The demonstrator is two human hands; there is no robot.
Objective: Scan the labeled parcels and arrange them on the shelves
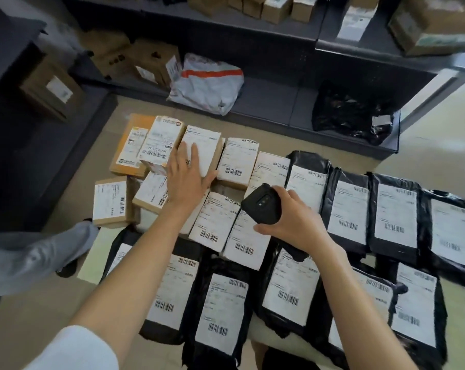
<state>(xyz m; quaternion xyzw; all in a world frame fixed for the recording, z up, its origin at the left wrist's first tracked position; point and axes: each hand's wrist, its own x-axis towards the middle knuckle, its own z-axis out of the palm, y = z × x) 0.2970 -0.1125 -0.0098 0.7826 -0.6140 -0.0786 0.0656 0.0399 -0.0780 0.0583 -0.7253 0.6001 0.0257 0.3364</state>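
While your right hand [290, 220] grips the black handheld scanner [262, 206], curl your flat, open left hand [186, 180] round the white-labelled carton [203, 148], barcode kept visible.

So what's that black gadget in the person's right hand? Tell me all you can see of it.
The black handheld scanner looks like matte plastic, oblong with rounded corners, a small dark lens window on its upper face. The right hand grips it, fingers curled round its body, its head end tilted up and left. It is held above the labelled cardboard boxes and black plastic mailer bags on the floor; whether it touches them cannot be told.
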